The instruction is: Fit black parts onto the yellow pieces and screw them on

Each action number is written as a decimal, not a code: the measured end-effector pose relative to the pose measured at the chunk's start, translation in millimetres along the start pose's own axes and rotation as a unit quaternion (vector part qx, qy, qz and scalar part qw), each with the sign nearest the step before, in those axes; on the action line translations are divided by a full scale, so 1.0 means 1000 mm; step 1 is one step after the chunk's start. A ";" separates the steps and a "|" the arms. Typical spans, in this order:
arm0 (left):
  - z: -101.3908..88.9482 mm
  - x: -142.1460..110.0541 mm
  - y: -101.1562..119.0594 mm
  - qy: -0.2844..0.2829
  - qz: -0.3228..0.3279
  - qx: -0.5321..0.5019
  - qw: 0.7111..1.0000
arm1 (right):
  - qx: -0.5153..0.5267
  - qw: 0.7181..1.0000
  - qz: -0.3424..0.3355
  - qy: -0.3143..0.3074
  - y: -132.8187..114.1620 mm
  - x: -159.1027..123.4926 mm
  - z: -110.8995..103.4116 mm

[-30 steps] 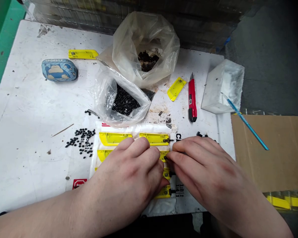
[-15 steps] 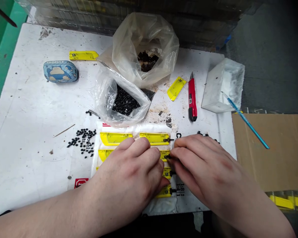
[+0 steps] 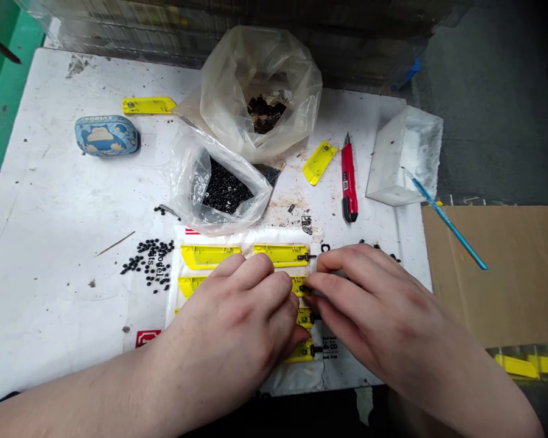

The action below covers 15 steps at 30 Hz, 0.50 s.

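Note:
Yellow plastic pieces [image 3: 281,255] lie in rows on a white printed bag, some with small black clips [image 3: 317,349] jutting from their right ends. My left hand [image 3: 246,322] rests over the middle of the rows, fingers curled closed; whatever they hold is hidden beneath them. At the right end of the second-row piece [image 3: 298,286], my right hand [image 3: 369,298] has thumb and fingertips brought together on a small black clip [image 3: 304,288]. Part of that clip is covered by the fingertips.
Behind the rows stand a clear bag of black beads [image 3: 228,188] and a larger bag of dark bits [image 3: 267,112]. A red utility knife [image 3: 348,182], white box [image 3: 393,158], blue stick [image 3: 452,225], loose black beads [image 3: 153,261] and blue case [image 3: 106,136] surround them.
My right fingertips have shifted slightly at the second-row piece, and the black clip there shows differently. My left hand keeps its place. The whole view has moved a little.

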<state>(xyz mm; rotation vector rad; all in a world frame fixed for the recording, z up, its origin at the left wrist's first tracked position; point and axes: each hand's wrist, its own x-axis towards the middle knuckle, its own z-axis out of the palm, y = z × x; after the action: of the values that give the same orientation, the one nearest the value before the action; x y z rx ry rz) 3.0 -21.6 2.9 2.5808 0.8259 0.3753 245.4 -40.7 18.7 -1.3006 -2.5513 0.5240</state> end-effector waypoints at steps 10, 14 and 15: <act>0.001 0.000 -0.001 0.002 0.001 0.007 1.000 | 0.010 1.000 -0.016 0.004 0.002 0.003 0.004; 0.000 0.000 0.000 0.004 0.002 0.005 1.000 | 0.013 1.000 -0.014 0.003 0.002 0.004 0.004; 0.000 0.000 0.000 0.004 0.002 0.005 1.000 | 0.015 1.000 -0.013 0.004 0.002 0.005 0.004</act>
<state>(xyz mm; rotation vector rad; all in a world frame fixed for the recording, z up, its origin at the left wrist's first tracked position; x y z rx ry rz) 2.9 -21.9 3.1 2.5929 0.8280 0.3827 242.3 -37.0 14.4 -1.2544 -2.5410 0.5470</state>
